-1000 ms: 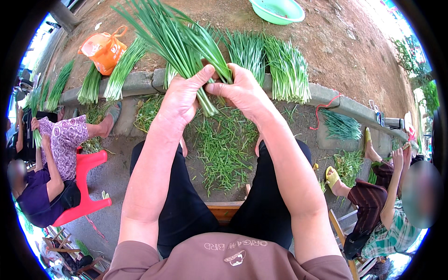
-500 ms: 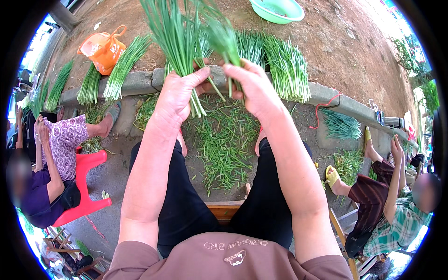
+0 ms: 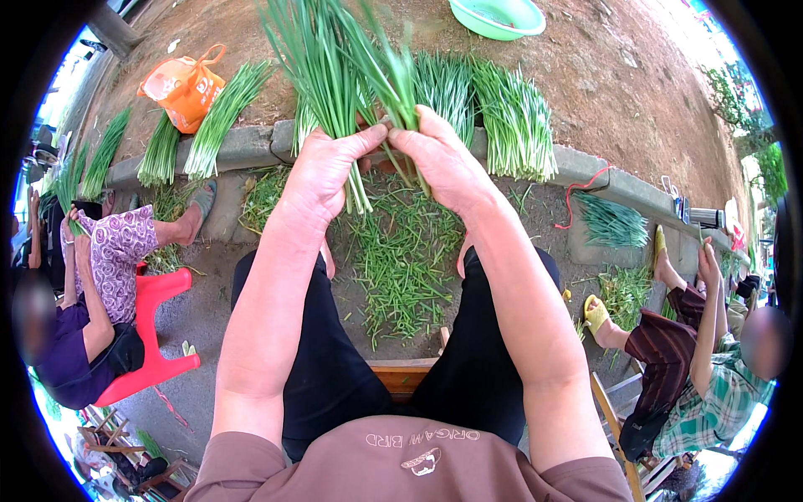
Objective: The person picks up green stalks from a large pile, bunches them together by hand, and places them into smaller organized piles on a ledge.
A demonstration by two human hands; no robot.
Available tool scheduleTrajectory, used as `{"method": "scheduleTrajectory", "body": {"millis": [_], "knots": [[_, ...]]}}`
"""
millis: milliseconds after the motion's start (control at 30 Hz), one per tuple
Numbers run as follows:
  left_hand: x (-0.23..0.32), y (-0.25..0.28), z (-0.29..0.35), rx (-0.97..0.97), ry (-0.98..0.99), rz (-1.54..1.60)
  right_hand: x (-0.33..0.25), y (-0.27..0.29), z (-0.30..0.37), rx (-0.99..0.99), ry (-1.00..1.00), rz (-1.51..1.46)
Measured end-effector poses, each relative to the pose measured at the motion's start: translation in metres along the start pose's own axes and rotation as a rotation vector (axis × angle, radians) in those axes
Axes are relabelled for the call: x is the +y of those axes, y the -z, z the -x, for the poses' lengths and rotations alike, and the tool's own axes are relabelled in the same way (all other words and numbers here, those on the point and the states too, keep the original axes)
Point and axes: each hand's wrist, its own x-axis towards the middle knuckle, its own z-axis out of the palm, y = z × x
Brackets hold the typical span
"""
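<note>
Your left hand (image 3: pixel 322 171) wraps a thick bunch of green chives (image 3: pixel 322 63) near its pale lower ends, fingers curled shut around the slim, smooth stalks, which fan upward out of your fist in long flat blades. Your right hand (image 3: pixel 439 159) sits just beside it, thumb and fingertips pressed together on a few stalks at the bunch's right edge, the two hands nearly touching above your knees. Below them, between your black trouser legs, lies a loose heap of short green trimmings (image 3: pixel 401 251) scattered over grey ground. Behind your hands runs a rough concrete curb (image 3: pixel 251 146), and across it lie tidy sheaves of sorted chives (image 3: pixel 514 117), white ends toward you. A crinkled orange plastic bag (image 3: pixel 184 84) rests on the bare brown dirt to the left; a round, glossy green basin (image 3: pixel 498 15) sits at the top edge. A red plastic stool (image 3: pixel 159 326) stands at left under a seated person.
</note>
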Motion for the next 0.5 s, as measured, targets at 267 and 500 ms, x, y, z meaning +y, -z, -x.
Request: {"method": "scheduleTrajectory", "body": {"millis": [267,500], "knots": [[-0.001,0.000,0.002,0.000,-0.045,-0.022,-0.020,-0.001,0.006,0.047,-0.159,-0.117],[-0.004,0.005,-0.008,0.122,0.052,0.355,-0.019,0.009,0.004,0.211,-0.050,-0.569]]}}
